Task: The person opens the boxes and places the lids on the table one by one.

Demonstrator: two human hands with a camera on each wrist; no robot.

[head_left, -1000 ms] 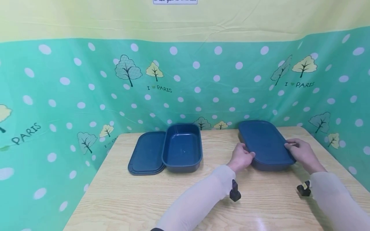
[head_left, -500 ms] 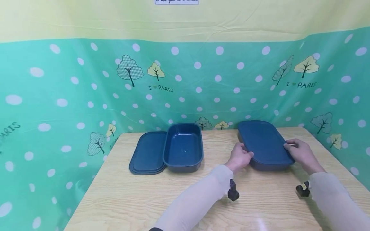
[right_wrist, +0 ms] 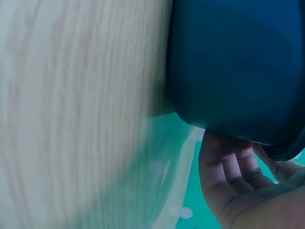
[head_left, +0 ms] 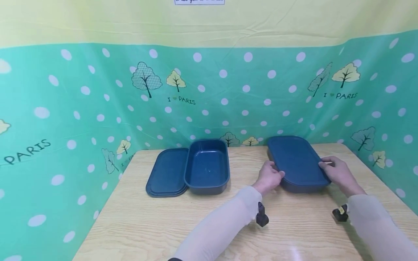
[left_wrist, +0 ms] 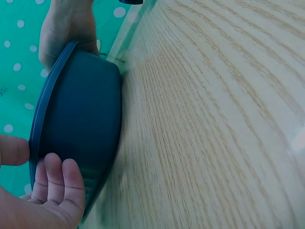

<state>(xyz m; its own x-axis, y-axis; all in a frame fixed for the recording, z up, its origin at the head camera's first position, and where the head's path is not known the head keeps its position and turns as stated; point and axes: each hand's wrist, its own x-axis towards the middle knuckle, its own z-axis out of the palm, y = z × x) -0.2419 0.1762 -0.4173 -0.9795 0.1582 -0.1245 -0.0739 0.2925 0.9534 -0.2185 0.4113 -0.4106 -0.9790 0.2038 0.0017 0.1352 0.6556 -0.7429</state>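
Observation:
A blue rectangular plastic container with its lid on (head_left: 297, 161) stands at the right rear of the table. My left hand (head_left: 269, 177) grips its left side near the front corner. In the left wrist view, the thumb (left_wrist: 14, 150) presses the lid's edge and the fingers (left_wrist: 55, 179) lie against the side wall under the rim. On the opposite side, my right hand (head_left: 339, 174) holds the container at the rim. The right wrist view shows its fingers (right_wrist: 233, 167) touching the wall below the lid's edge. What the container holds is hidden.
An open blue container (head_left: 207, 166) stands left of centre, with nothing visible inside. Another blue lid (head_left: 168, 172) lies flat beside it on the left. Polka-dot cloth (head_left: 235, 98) hangs behind and at both sides of the wooden table (head_left: 156, 224).
The lidded container has slid slightly to the left, with both hands holding it throughout. The open container and the loose lid have stayed in place on the table.

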